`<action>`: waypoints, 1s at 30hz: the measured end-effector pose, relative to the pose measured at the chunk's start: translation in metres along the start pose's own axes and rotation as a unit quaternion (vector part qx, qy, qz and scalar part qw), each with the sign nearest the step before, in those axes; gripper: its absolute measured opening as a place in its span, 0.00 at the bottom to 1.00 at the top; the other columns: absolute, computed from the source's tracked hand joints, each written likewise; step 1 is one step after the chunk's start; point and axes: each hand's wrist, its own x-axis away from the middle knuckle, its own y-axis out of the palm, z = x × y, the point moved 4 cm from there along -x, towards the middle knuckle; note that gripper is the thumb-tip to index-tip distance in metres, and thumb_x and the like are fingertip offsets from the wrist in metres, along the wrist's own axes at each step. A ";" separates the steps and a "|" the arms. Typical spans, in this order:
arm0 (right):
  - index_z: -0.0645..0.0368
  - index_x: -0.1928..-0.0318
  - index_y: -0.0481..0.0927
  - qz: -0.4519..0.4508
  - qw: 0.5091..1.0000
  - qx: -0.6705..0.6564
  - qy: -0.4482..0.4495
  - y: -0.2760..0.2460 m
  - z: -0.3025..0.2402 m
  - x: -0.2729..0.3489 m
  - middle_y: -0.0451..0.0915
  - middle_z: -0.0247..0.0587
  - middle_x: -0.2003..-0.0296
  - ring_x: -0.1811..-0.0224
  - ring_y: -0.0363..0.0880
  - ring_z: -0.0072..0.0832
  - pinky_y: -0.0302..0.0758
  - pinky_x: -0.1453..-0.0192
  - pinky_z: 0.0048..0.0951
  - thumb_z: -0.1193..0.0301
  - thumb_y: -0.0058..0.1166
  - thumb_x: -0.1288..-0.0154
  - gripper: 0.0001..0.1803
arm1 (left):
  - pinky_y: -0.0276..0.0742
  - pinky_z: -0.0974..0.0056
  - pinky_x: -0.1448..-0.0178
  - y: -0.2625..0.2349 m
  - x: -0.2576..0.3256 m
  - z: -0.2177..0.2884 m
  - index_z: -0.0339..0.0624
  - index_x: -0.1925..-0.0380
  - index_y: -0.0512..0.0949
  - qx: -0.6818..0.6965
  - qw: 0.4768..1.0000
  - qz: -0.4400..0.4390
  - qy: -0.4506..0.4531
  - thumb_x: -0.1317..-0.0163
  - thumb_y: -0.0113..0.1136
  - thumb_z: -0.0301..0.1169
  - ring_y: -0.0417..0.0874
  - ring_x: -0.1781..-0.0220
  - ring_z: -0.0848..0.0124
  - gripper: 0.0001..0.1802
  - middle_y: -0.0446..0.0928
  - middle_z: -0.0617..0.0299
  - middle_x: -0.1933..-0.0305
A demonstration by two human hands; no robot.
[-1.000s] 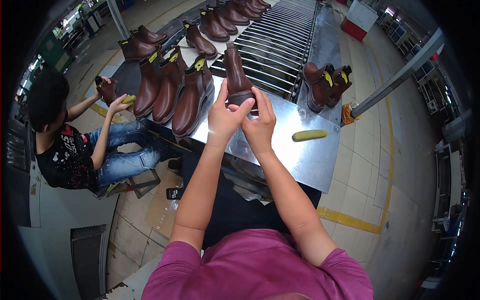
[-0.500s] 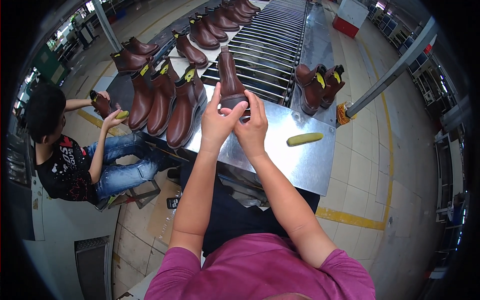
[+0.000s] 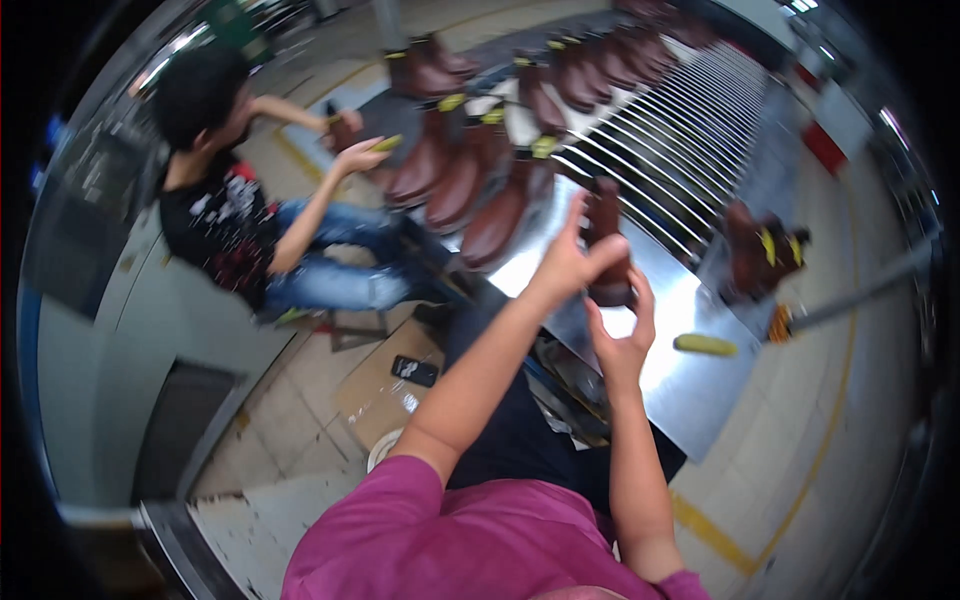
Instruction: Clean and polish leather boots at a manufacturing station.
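Just right of centre in the frame, you grip a brown boot with both hands, its shaft pointing up the picture. Your left hand holds it from the left, thumb across its front, while your right hand curls around its lower end; blur hides the exact contact. Below and right, a yellow-green oblong piece lies on the metal table. Three boots stand in a row left of your hands, and two more stand towards the right. At upper left, a co-worker holds a dark shoe.
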 end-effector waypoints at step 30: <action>0.46 0.35 0.80 -0.256 0.873 0.416 0.003 -0.144 0.147 0.008 0.78 0.36 0.33 0.26 0.70 0.39 0.59 0.21 0.50 0.46 0.67 0.35 0.33 | 0.75 0.58 0.28 -0.122 0.202 -0.022 0.36 0.33 0.75 -0.041 0.976 0.114 -0.183 0.41 0.75 0.22 0.81 0.35 0.63 0.35 0.80 0.55 0.36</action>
